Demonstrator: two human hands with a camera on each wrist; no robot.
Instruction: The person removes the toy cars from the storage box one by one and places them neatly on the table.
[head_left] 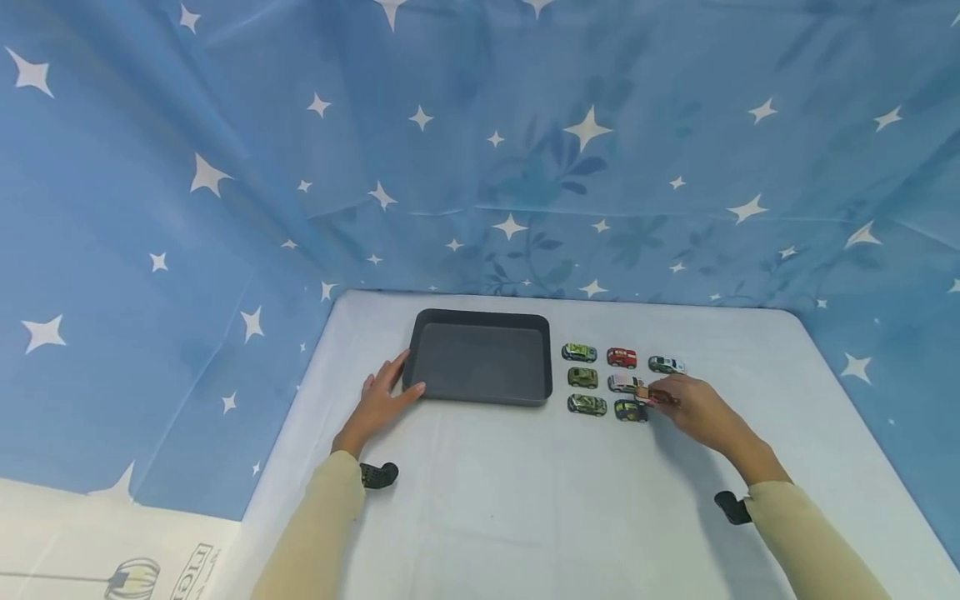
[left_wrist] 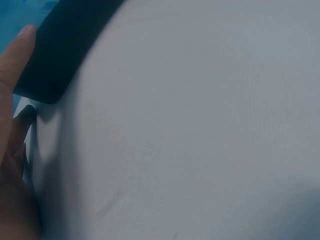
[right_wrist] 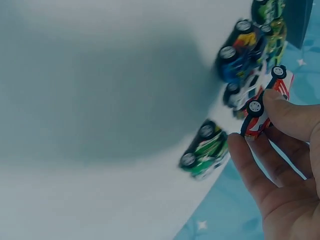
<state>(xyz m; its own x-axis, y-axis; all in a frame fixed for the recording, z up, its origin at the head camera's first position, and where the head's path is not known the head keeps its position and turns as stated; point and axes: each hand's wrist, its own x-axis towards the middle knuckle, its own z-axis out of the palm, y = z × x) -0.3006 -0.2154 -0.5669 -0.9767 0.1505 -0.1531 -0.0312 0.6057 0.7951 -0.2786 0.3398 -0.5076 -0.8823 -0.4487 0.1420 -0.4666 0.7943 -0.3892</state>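
My right hand (head_left: 701, 412) pinches a small red-and-white toy car (right_wrist: 255, 122) between thumb and fingers, held up over the right end of the toy car group. Near it are a white toy car (head_left: 625, 382), a blue toy car (head_left: 631, 410) and a green-and-white toy car (head_left: 667, 364). At the left, my left hand (head_left: 378, 408) touches the near left corner of a dark grey rectangular tray (head_left: 483, 398). Its thumb lies at the front rim and its fingers extend along the left side. Nothing lies in the tray.
Between tray and right hand stand a red toy car (head_left: 622, 357), a yellow-green one (head_left: 580, 352), an olive one (head_left: 582, 377) and a camouflage-green one (head_left: 587, 405). A white-covered table (head_left: 487, 492) carries everything. Blue star-patterned cloth (head_left: 450, 150) hangs behind it.
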